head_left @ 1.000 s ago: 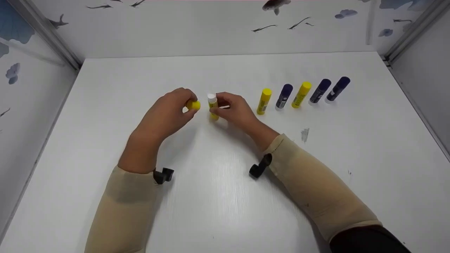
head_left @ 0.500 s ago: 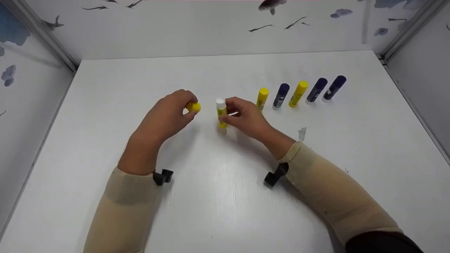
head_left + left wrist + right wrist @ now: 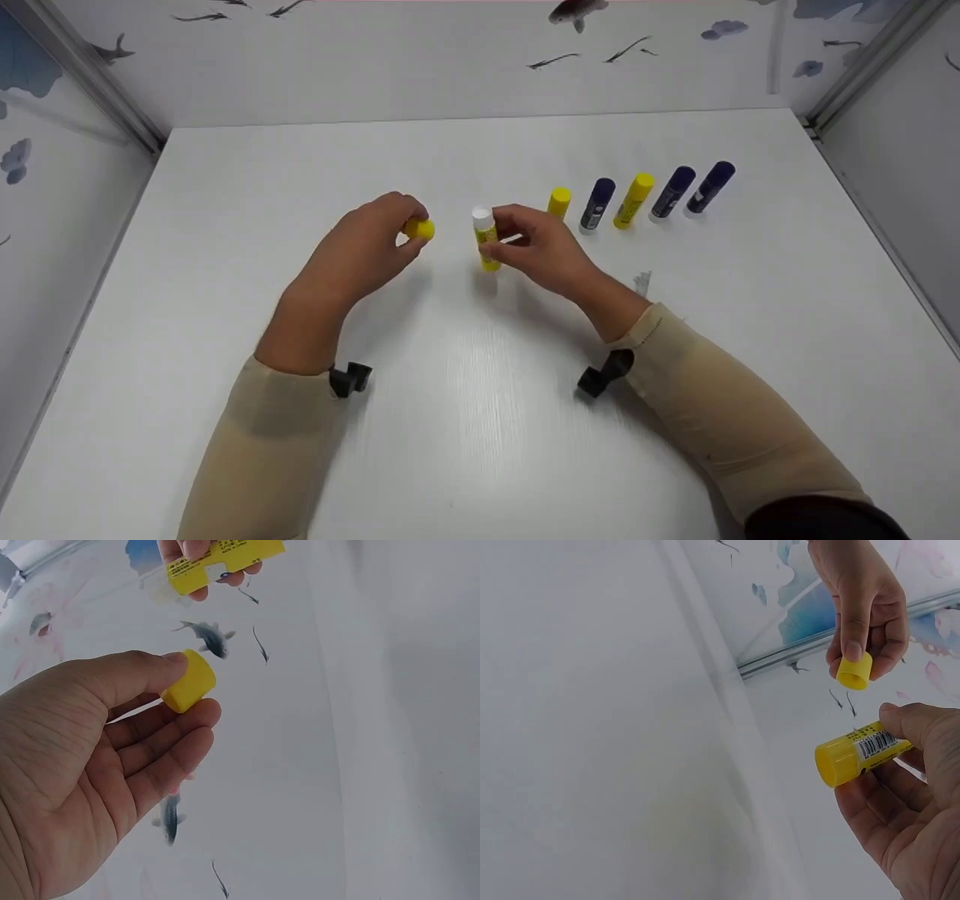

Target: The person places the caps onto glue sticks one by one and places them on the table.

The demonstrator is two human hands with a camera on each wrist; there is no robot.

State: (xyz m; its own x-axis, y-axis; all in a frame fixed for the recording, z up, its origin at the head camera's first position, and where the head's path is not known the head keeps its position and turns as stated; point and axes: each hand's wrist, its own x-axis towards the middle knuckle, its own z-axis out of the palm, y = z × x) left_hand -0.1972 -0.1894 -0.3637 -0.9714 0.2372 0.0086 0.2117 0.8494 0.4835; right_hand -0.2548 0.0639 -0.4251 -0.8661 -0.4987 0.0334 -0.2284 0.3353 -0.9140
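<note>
A yellow cap (image 3: 191,681) is pinched between the thumb and fingers of my left hand (image 3: 360,244), above the table left of centre. My right hand (image 3: 544,251) grips a yellow glue stick (image 3: 487,238) by its side, upright, its white top uncovered. In the right wrist view the glue stick (image 3: 859,755) shows its yellow base and a barcode label, while the cap (image 3: 854,671) turns its hollow end into view. Cap and glue stick are apart, with a gap between the two hands.
Several capped glue sticks stand in a row at the back right: a yellow one (image 3: 559,202) partly behind my right hand, a dark blue one (image 3: 598,204), another yellow one (image 3: 634,200) and more dark blue ones (image 3: 711,187). White panels (image 3: 420,67) with fish prints enclose the white table (image 3: 465,420).
My right hand has moved right with the glue stick, away from the cap, widening the gap. The left hand has stayed almost in place, still pinching the cap.
</note>
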